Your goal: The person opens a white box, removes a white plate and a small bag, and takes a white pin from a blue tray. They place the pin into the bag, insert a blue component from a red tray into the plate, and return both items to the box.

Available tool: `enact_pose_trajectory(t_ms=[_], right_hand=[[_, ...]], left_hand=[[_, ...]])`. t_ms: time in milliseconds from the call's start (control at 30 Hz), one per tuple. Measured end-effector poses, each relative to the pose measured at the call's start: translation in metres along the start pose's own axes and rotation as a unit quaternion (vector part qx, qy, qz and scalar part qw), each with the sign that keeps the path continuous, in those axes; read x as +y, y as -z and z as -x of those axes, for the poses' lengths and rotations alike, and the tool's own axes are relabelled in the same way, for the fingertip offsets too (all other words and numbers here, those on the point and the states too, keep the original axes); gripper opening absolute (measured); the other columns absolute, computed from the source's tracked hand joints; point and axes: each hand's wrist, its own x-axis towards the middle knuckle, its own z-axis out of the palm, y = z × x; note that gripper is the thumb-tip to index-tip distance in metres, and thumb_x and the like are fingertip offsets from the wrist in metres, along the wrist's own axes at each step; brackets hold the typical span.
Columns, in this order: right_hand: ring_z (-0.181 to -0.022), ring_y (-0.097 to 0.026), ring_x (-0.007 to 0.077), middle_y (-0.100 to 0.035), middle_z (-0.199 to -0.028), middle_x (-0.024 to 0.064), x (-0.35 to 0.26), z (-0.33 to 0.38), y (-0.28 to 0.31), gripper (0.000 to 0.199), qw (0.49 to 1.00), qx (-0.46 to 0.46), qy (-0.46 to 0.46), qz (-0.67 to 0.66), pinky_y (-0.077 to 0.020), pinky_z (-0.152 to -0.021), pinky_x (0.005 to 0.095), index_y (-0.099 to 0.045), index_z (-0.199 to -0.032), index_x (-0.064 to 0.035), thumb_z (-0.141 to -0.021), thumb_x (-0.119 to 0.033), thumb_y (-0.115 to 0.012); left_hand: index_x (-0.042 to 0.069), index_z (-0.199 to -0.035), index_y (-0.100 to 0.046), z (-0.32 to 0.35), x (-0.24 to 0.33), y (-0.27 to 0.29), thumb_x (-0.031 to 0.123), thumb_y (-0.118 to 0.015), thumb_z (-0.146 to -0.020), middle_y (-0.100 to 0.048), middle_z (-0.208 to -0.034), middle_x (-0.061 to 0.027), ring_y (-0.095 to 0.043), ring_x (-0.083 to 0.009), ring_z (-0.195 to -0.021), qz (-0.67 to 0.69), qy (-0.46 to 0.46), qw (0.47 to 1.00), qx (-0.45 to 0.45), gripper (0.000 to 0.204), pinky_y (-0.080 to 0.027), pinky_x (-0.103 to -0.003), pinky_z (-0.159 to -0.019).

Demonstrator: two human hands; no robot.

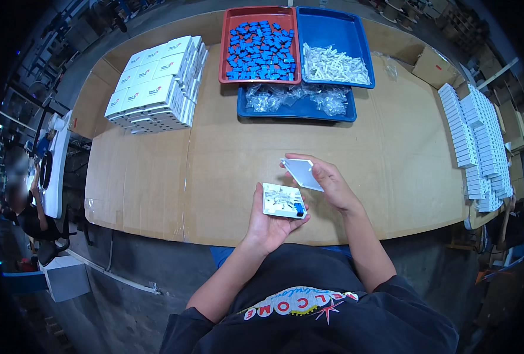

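Observation:
My left hand [268, 229] is closed round a small square white box [281, 200], held face up near the table's front edge. Inside the box lie small clear and white pieces, with one blue piece in its near right corner. My right hand [331, 183] grips a flat white lid [303, 173] by its right side, tilted above and to the right of the box. Lid and box are apart. The thumb lies over the lid's face, and the other fingers are partly hidden behind it.
A red tray [221, 65] of blue parts and a blue tray [332, 26] of white parts stand at the back. A lower blue tray [297, 116] holds clear bags. White boxes [155, 82] are stacked left, more white pieces [480, 138] right. A person [31, 206] sits far left.

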Motion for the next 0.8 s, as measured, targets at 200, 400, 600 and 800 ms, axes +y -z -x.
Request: enact_pose_trajectory(t_ms=[200,400,600,800], right_hand=[[-0.129,-0.062,0.0262,-0.064,-0.142,0.0141,0.002,0.003,-0.004,0.061,0.996,-0.024,-0.034,0.081,-0.0474,-0.11,0.0403,-0.057,-0.147,-0.0009,-0.108,-0.047,-0.053],[-0.126,-0.061,0.0234,-0.065,-0.137,0.011,0.011,0.007,-0.01,0.052,0.991,-0.041,-0.048,0.114,-0.046,-0.109,0.0372,-0.061,-0.145,-0.0047,-0.107,-0.04,-0.057],[-0.122,-0.06,0.0224,-0.063,-0.135,0.0111,0.015,0.009,-0.018,0.048,0.989,-0.041,-0.02,0.141,-0.045,-0.107,0.035,-0.063,-0.143,-0.0036,-0.106,-0.034,-0.062],[-0.121,-0.061,0.023,-0.066,-0.132,0.0123,0.022,0.008,-0.016,0.046,0.983,-0.052,-0.037,0.17,-0.046,-0.107,0.0353,-0.066,-0.138,-0.0019,-0.105,-0.033,-0.063]], left_hand=[[0.006,-0.144,-0.05,-0.003,-0.003,-0.003,0.072,-0.029,-0.105,-0.066,-0.127,-0.0204,-0.069,-0.0374,-0.114,-0.02,-0.009,1.0,-0.006,0.08,-0.055,-0.057,-0.104],[0.012,-0.148,-0.046,-0.005,-0.006,0.001,0.072,-0.027,-0.105,-0.061,-0.138,-0.015,-0.066,-0.035,-0.121,-0.018,-0.005,1.0,-0.007,0.076,-0.054,-0.058,-0.106],[0.017,-0.151,-0.044,-0.005,-0.011,-0.002,0.074,-0.026,-0.104,-0.056,-0.145,-0.012,-0.059,-0.0308,-0.131,-0.046,-0.017,0.999,0.015,0.076,-0.052,-0.058,-0.107],[0.016,-0.15,-0.045,-0.006,-0.013,0.002,0.074,-0.024,-0.104,-0.056,-0.144,-0.0123,-0.057,-0.0304,-0.131,-0.038,-0.012,0.999,0.017,0.077,-0.051,-0.056,-0.106]])
